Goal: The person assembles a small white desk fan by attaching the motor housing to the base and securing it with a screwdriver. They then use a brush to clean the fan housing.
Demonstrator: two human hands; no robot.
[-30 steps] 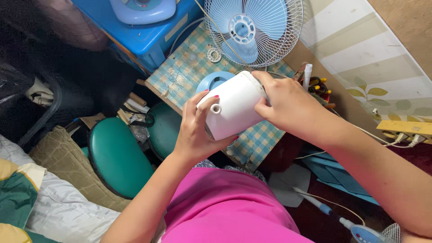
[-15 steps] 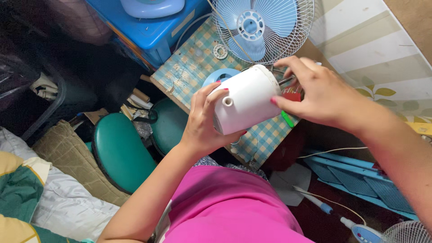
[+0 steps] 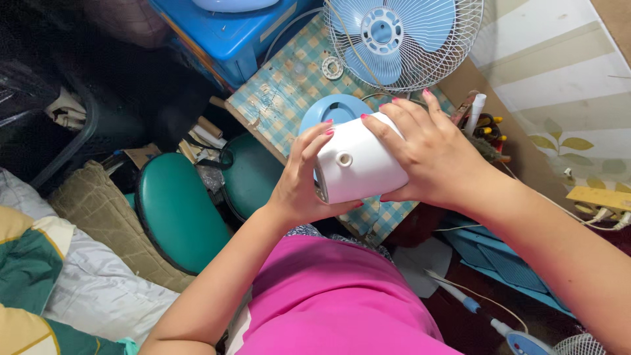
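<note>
A white plastic housing (image 3: 360, 160) with a small round hole in its side is held in the air, above the near edge of a checked worktop (image 3: 284, 98). The left hand (image 3: 299, 184) has its grip closed around the near end, and the right hand (image 3: 430, 151) wraps over the top. Beyond stands a blue fan (image 3: 401, 39); a green stool (image 3: 177, 210) sits to the left.
</note>
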